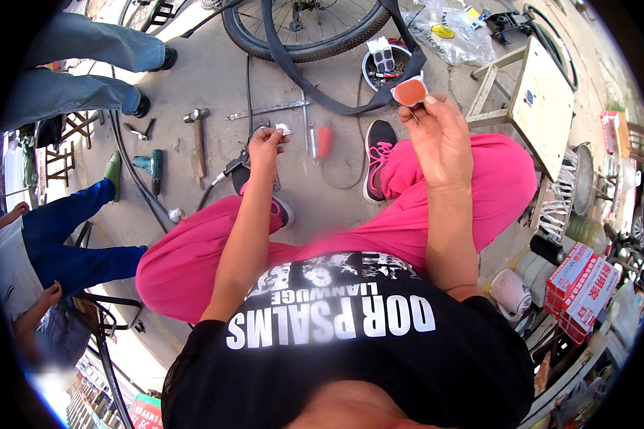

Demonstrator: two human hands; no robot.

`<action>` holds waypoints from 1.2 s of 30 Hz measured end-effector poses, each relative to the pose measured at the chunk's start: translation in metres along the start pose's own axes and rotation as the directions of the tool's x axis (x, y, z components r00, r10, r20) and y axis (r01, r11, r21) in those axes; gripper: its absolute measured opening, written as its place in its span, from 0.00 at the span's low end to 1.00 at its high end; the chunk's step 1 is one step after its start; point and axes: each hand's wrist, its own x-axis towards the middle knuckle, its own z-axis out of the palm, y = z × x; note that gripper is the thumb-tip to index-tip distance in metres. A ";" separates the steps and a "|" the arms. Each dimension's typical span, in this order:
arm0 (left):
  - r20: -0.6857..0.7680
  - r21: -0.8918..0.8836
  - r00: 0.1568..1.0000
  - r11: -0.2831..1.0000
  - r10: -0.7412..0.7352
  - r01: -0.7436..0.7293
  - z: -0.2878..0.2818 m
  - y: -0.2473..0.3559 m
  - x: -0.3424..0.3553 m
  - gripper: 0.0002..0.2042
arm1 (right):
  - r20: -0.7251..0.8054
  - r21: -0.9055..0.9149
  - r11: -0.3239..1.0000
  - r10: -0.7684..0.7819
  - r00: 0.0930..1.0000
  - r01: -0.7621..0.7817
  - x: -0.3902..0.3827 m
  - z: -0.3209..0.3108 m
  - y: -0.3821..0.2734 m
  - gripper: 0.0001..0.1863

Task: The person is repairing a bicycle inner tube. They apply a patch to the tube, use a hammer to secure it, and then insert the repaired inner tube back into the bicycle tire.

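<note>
My right hand (436, 136) holds up a small square orange patch (410, 91) with a pale rim, pinched in my fingers just below a long black inner tube (293, 84). My left hand (268, 143) is closed on a small white scrap (283, 129), above a black foot pump (239, 161) whose lower part is partly behind my arm. A red cylindrical object (324, 141), slightly blurred, and thin metal tools (305, 118) lie on the floor between my hands.
A bicycle wheel (295, 21), bucket (368, 68), hammer (199, 139) and drill (150, 170) lie ahead and left. Two people (86, 43) (68, 236) are at the left. A wooden stool (533, 107), plastic bag (451, 39) and red boxes (579, 289) are at the right.
</note>
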 end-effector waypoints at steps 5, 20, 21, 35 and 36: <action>-0.002 0.586 0.994 0.805 -0.111 0.091 -0.036 -0.101 0.004 0.07 | 0.076 -0.091 0.940 -0.323 0.943 0.329 -0.035 0.012 -0.100 0.05; 0.379 0.629 0.873 0.608 0.306 -0.485 0.221 -0.044 0.096 0.18 | -0.036 -0.197 0.937 -0.300 0.953 0.287 0.071 -0.100 -0.084 0.04; 0.385 0.661 0.853 0.539 0.353 -0.522 0.235 -0.046 0.097 0.19 | -0.055 -0.179 0.957 -0.242 0.969 0.229 0.081 -0.111 -0.074 0.04; 0.475 0.417 0.857 0.909 -0.201 -0.018 0.242 0.016 0.115 0.09 | -0.093 0.059 0.950 0.311 0.946 -0.307 0.128 -0.229 0.015 0.03; 0.474 0.302 0.832 0.941 -0.289 0.155 0.235 0.024 0.108 0.09 | -0.063 0.068 0.927 0.374 0.925 -0.370 0.125 -0.224 0.023 0.03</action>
